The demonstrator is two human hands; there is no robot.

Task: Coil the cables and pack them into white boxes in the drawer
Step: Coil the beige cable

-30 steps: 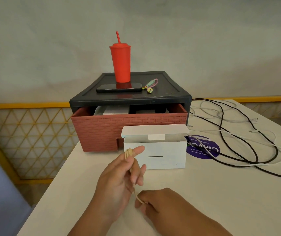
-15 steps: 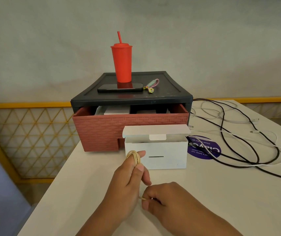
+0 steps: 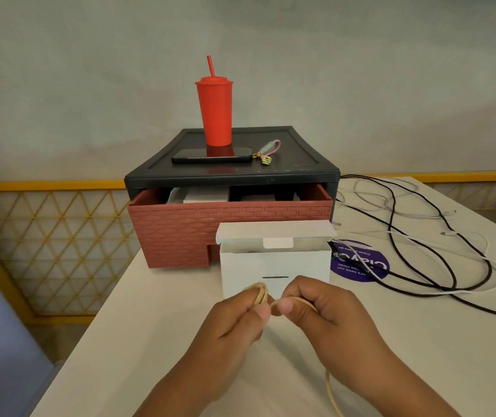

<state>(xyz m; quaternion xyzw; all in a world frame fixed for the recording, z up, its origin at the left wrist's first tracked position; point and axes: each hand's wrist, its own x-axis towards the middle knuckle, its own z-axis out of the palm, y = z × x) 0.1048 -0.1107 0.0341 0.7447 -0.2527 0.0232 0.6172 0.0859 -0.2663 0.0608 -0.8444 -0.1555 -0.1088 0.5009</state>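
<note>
A shared eating place, such as a canteen or café seating area, is suggested rather than a home. A plain white table [image 3: 150, 326] is seen, with a plastic drawer unit [image 3: 231, 173] placed on it. Just right of the drawer unit, a round purple sticker [image 3: 347, 269] is stuck to the tabletop, and words about cleaning as you go and keeping things clean can be read on it. Behind and to the left of the drawer unit, the table is bordered by a yellow rail [image 3: 45, 185], below which a lattice panel [image 3: 60, 251] of yellow triangles is fitted. A bare plastered wall [image 3: 90, 85] is seen behind the drawer unit. On top of the drawer unit, a red cup [image 3: 214, 115] with a straw and a phone [image 3: 212, 155] are laid.
</note>
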